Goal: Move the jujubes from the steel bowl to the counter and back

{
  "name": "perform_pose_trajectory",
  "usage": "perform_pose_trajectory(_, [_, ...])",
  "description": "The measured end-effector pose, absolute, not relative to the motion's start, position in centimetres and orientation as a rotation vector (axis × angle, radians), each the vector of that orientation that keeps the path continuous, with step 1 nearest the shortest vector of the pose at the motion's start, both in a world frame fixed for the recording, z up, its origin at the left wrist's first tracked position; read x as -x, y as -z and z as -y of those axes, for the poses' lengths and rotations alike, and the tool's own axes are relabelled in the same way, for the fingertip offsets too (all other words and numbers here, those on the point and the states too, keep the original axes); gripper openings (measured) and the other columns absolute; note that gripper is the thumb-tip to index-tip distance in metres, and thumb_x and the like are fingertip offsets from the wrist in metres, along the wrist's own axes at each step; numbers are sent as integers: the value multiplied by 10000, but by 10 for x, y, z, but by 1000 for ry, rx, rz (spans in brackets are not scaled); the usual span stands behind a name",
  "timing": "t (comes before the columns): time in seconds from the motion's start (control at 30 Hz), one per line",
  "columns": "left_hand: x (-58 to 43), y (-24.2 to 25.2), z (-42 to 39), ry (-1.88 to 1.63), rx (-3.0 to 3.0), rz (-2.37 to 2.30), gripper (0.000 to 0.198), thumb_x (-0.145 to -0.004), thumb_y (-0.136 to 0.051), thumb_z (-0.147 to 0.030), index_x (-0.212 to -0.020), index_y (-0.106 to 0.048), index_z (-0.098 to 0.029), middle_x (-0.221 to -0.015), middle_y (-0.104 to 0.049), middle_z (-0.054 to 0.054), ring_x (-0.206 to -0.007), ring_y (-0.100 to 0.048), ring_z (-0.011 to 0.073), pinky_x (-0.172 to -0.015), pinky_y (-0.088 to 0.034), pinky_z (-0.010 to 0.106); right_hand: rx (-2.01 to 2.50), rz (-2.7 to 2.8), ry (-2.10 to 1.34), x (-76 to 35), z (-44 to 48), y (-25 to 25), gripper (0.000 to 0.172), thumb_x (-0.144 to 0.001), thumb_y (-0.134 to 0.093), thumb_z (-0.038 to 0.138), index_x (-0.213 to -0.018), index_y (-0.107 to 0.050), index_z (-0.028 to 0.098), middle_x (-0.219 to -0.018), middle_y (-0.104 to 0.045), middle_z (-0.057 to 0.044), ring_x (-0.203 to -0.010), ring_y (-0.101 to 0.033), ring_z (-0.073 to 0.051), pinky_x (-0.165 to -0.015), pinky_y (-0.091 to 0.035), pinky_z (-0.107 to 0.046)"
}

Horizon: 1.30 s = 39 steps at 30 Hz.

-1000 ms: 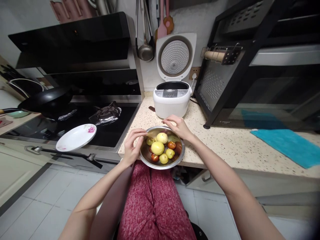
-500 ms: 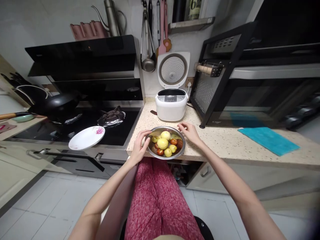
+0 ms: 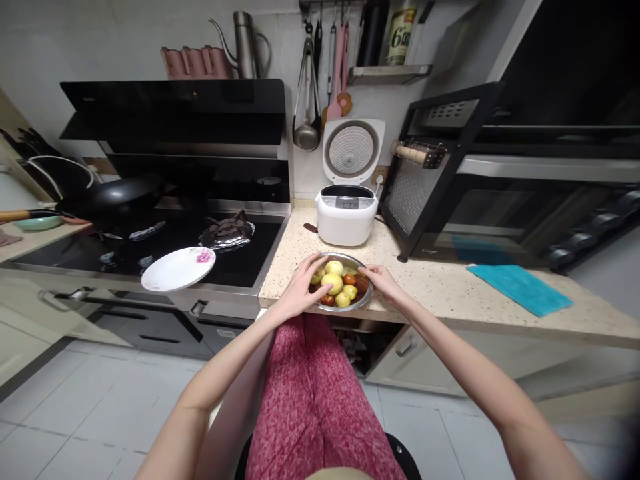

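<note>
A round metal bowl [image 3: 369, 293] sits at the front edge of the counter, holding several smooth yellow, rounded vegetables [image 3: 332, 284] that look like peeled potatoes, and a few small red tomatoes [image 3: 350, 279]. My left hand [image 3: 299, 288] reaches over the bowl's left side with thumb and fingers spread. Its thumb lies beside or over a large yellow piece, and the fingertips are by the far rim. At the right rim, my right hand [image 3: 381, 279] pinches the edge of the bowl, its thumb hidden or blurred.
Behind the bowl stands a white rice cooker [image 3: 347, 220] with its lid raised. A white floral plate [image 3: 175, 272] overhangs the stove's front edge. A wok [image 3: 113, 200] is on the left burner. To the right are a blue cloth [image 3: 520, 288] and an oven [image 3: 520, 213].
My left hand has moved from the bowl's left rim to over its contents, fingers spreading. The right hand has come onto the right rim. The camera view has shifted slightly.
</note>
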<state>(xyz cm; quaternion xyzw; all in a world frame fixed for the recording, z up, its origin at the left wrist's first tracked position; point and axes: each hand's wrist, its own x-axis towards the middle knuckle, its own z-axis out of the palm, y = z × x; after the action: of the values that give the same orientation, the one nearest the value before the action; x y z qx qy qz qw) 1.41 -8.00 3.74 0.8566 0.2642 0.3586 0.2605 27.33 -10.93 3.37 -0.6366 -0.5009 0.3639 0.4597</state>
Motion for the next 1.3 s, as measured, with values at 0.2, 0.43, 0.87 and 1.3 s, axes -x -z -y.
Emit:
perform_pose_trajectory(0.2, [-14,-22,48,-1003,-2218,-785,770,-930,-689,-509,-1588,-370,-268,-1664,-338,144,-1570,-326,347,-1315,-270,560,1571,1229,-863,-263,81,-60,375,-824,-672,383,-540,-491,216,-382,-493,37,-320,-422,-99,-329,-311,-206])
perform_pose_trajectory(0.43, [-18,1,12,-1199,-2051,-716,874,-824,-812,-504,-1554,-410,-241,-1598,-422,157,-1507,-417,362,-1292,-319,547,1574,1354,-843,-249,46,-103,370,-844,-631,251,-509,-479,208,-318,-471,24,-282,-419,-90,-318,-291,-181])
perform_pose_trajectory(0.87, [-19,18,-7,-1315,-1823,-814,1097,-670,-934,-447,-1577,-360,-223,-1570,-370,183,-1519,-382,387,-1306,-278,550,1749,1571,-726,-217,-3,-144,363,-804,-668,120,-495,-494,202,-321,-487,1,-292,-466,-109,-329,-345,-193])
perform_pose_trajectory(1.3, [-19,22,-10,-1273,-1741,-955,1100,-629,-953,-477,-1542,-415,-183,-1574,-300,211,-1548,-319,403,-1313,-255,530,1889,1645,-578,-215,-20,-163,344,-776,-689,83,-504,-511,196,-315,-446,1,-302,-464,-135,-359,-383,-240])
